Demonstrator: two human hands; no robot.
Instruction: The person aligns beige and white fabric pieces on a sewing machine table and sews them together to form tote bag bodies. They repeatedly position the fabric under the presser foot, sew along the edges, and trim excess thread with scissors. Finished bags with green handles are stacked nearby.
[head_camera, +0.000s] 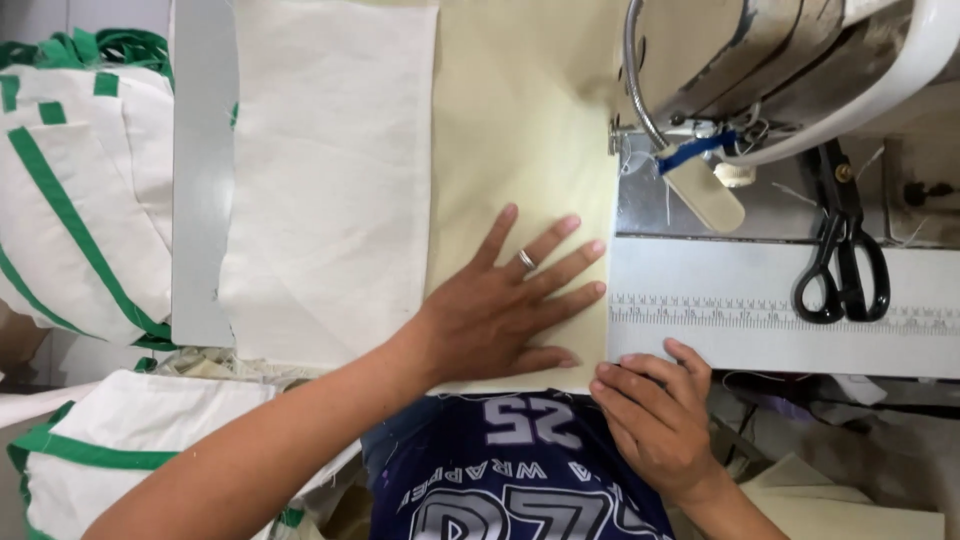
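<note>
Cream cloth (520, 130) under flat left hand (500, 310); right hand (655, 415) pinching edge

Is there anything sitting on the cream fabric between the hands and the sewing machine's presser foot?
Nothing visible. The left hand lies flat on the cream fabric, the right hand pinches its near edge, and the stretch of fabric up to the presser foot is bare. The black scissors lie off to the right on the machine bed.
</note>
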